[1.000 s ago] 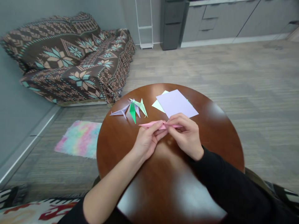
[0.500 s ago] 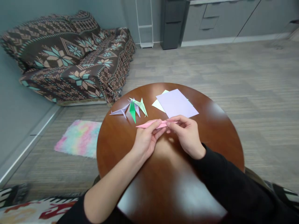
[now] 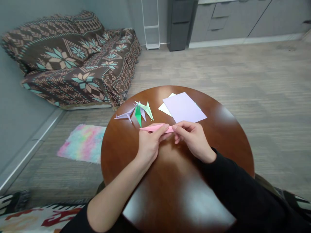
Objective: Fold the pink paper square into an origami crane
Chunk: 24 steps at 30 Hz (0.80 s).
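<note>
A long, narrow piece of folded pink origami paper is held level above the table, its pointed end toward the left. My left hand grips its middle, thumb on top and fingers underneath. With thumb and forefinger, my right hand pinches its right end; the fingers hide that tip. Beyond my left hand lie folded paper cranes: a purple one, a green one and a pale green one, overlapping another purple piece. Flat purple paper rests on other sheets beyond my right hand.
The round brown wooden table stands in front of me. A sofa with a patterned cover is at the back left, and a fluffy pastel rug lies on the floor. Grey cabinets line the far wall.
The pink paper has shifted slightly left, and less of it shows past my right fingers. My right fingers have moved to its right end; my left hand keeps its grip.
</note>
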Each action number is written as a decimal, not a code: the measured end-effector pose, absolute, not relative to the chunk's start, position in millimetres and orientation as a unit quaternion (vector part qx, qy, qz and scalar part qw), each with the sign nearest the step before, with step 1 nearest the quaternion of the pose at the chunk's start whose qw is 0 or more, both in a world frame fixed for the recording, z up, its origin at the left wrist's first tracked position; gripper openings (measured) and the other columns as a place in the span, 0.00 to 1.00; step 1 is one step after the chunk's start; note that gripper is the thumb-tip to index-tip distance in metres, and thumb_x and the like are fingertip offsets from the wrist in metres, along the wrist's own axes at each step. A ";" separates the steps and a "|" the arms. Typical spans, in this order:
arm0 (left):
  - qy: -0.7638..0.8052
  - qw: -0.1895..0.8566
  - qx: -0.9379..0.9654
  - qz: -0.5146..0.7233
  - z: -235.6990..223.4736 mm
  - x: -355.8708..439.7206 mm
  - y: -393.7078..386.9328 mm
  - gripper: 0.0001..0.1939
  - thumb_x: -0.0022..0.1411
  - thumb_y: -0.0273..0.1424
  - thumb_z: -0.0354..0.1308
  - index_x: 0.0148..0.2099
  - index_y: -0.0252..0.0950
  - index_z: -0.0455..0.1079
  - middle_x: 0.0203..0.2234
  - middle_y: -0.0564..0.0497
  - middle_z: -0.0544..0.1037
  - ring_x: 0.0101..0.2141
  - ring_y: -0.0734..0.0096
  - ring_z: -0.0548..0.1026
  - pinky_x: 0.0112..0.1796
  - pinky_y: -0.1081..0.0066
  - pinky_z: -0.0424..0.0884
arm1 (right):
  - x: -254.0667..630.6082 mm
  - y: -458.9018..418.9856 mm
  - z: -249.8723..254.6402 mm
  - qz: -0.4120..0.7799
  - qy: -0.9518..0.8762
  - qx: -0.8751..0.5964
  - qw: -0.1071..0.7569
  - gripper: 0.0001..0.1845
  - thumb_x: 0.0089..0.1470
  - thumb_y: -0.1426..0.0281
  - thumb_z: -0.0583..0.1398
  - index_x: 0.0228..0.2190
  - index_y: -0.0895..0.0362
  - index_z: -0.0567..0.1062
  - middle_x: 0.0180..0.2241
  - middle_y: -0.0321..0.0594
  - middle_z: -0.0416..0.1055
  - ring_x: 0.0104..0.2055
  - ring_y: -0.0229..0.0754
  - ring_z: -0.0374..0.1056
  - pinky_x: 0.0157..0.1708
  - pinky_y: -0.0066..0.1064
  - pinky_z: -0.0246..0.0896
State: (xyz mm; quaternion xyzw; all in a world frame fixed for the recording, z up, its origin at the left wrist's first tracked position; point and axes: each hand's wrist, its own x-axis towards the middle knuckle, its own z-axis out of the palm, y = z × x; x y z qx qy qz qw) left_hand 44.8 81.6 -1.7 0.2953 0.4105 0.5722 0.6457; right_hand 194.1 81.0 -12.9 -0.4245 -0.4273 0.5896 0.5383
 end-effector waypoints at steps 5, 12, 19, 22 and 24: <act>0.410 0.646 0.292 0.573 -0.9 44.1 82.0 0.08 0.51 0.27 0.75 0.30 0.30 0.80 0.26 0.50 0.81 0.31 0.73 0.80 0.34 0.77 0.80 | 194.0 80.2 -13.4 0.587 -0.435 -0.424 0.535 0.14 0.52 0.62 0.72 0.25 0.60 0.81 0.18 0.33 0.72 0.18 0.32 0.67 0.21 0.23 0.69; 0.409 0.637 0.297 0.582 -2.1 44.1 82.0 0.07 0.50 0.26 0.75 0.30 0.30 0.80 0.26 0.50 0.81 0.31 0.73 0.80 0.34 0.76 0.79 | 194.2 80.8 -13.5 0.590 -0.443 -0.426 0.524 0.16 0.54 0.61 0.71 0.24 0.60 0.80 0.18 0.33 0.72 0.17 0.32 0.67 0.20 0.24 0.68; 0.421 0.607 0.316 0.596 -5.7 43.5 82.7 0.08 0.49 0.26 0.75 0.32 0.32 0.80 0.27 0.50 0.82 0.30 0.72 0.80 0.35 0.73 0.77 | 192.9 80.2 -11.7 0.589 -0.446 -0.424 0.524 0.19 0.54 0.58 0.71 0.23 0.60 0.78 0.18 0.33 0.71 0.17 0.32 0.66 0.19 0.25 0.67; 0.431 0.592 0.328 0.596 -6.7 43.3 82.7 0.07 0.49 0.27 0.74 0.31 0.32 0.81 0.27 0.50 0.82 0.30 0.71 0.79 0.35 0.73 0.76 | 191.5 80.4 -11.0 0.590 -0.443 -0.424 0.526 0.20 0.53 0.57 0.71 0.23 0.60 0.78 0.18 0.33 0.71 0.17 0.33 0.66 0.18 0.26 0.67; 0.436 0.587 0.330 0.597 -6.8 43.2 82.9 0.07 0.49 0.27 0.74 0.31 0.32 0.80 0.27 0.50 0.82 0.30 0.71 0.79 0.35 0.72 0.76 | 190.8 80.4 -11.1 0.588 -0.439 -0.425 0.530 0.20 0.53 0.57 0.71 0.23 0.60 0.78 0.17 0.33 0.71 0.16 0.33 0.66 0.18 0.26 0.66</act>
